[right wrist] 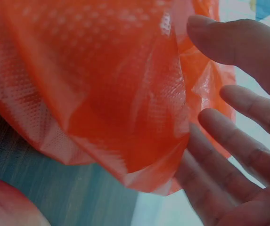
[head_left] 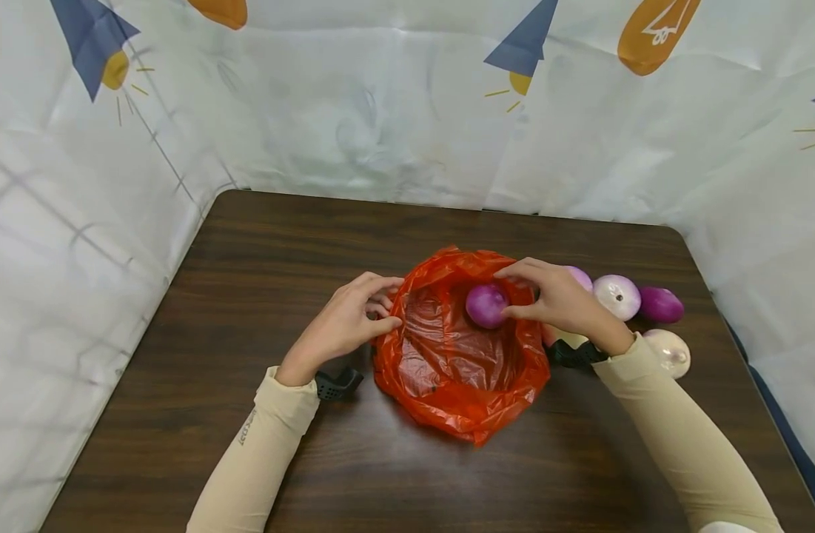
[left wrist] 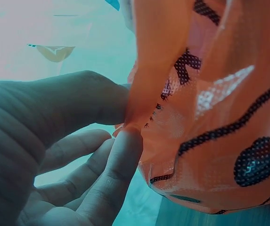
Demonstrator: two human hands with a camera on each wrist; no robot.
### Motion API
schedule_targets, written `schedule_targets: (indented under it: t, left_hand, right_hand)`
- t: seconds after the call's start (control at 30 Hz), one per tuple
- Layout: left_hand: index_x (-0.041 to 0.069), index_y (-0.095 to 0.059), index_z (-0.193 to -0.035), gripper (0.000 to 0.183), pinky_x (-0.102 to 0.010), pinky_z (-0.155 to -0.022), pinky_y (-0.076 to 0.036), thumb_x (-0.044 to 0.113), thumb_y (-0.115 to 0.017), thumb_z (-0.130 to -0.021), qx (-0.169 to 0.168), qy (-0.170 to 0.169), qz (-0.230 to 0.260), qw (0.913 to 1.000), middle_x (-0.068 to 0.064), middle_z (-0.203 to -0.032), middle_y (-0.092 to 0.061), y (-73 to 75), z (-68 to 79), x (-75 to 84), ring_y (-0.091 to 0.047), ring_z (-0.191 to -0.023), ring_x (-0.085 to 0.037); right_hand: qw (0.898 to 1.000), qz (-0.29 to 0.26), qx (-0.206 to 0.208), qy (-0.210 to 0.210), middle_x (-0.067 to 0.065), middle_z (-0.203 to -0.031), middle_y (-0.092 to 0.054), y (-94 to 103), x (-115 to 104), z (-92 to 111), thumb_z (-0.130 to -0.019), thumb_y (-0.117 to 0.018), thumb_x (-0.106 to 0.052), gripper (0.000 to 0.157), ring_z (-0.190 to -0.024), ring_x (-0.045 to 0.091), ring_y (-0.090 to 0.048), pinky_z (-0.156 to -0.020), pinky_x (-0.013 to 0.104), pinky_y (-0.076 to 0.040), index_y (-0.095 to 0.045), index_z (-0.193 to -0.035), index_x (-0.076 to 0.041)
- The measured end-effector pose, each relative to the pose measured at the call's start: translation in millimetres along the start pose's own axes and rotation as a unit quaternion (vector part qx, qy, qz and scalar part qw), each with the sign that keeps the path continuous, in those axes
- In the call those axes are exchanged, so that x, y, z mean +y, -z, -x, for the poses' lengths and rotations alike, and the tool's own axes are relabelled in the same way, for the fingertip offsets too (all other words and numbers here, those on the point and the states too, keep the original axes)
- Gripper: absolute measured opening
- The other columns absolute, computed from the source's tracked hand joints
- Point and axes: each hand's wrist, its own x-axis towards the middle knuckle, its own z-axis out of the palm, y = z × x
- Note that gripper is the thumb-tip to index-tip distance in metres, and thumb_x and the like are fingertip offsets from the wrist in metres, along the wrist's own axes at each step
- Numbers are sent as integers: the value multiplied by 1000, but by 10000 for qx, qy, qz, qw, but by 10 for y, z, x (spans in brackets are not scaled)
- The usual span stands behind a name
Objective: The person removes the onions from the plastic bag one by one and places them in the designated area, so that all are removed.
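Observation:
A red plastic bag (head_left: 460,414) stands on the table with its mouth spread wide. Inside it, toward the back right, a purple onion (head_left: 486,305) shows beside the right thumb. The left hand (head_left: 346,320) pinches the bag's left rim between thumb and forefinger; the left wrist view shows the bag's side (left wrist: 210,117) with black markings. At the right rim is the right hand (head_left: 559,296), its fingers spread apart and loosely bent. In the right wrist view these fingers (right wrist: 248,141) lie at the bag's edge, and the thumb is apart from them with no onion between.
Several onions lie right of the bag, beside the right wrist: a pale onion (head_left: 616,296), a purple one (head_left: 660,305) and another pale one (head_left: 670,354). The dark wooden table (head_left: 260,244) backs onto a white printed sheet (head_left: 394,111).

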Motion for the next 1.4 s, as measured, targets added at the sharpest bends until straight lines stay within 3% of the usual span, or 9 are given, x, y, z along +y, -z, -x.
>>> schedule_targets:
  t: [0.4,0.93,1.4]
  left_hand:
    - [7,-57,-146,59,-40,-93,-63,12,-79,-91,25,-11,22,10000,-11,-123,-60,6,-2,10,-68,-105,-21]
    - [8,-57,-146,60,-40,-94,-62,13,-79,-91,23,32,3,10000,-11,-124,-60,17,3,10,-68,-105,-21]
    - [9,-57,-146,60,-41,-93,-62,13,-80,-91,62,-22,-9,10000,-10,-124,-60,33,18,14,-68,-104,-21]
  right_hand:
    - [9992,40,-406,-56,11,-133,-65,-62,-16,-120,-82,-89,-28,57,-117,32,-65,-96,53,-60,-68,-132,-12]
    - [9971,-185,-737,76,8,-130,-68,-212,-49,-148,-80,-91,-32,57,-115,28,-67,-94,49,-61,-70,-130,-16]
    - [9973,-140,-700,190,8,-128,-69,-289,-69,-141,-79,-91,-33,56,-113,26,-68,-93,47,-62,-70,-129,-17]
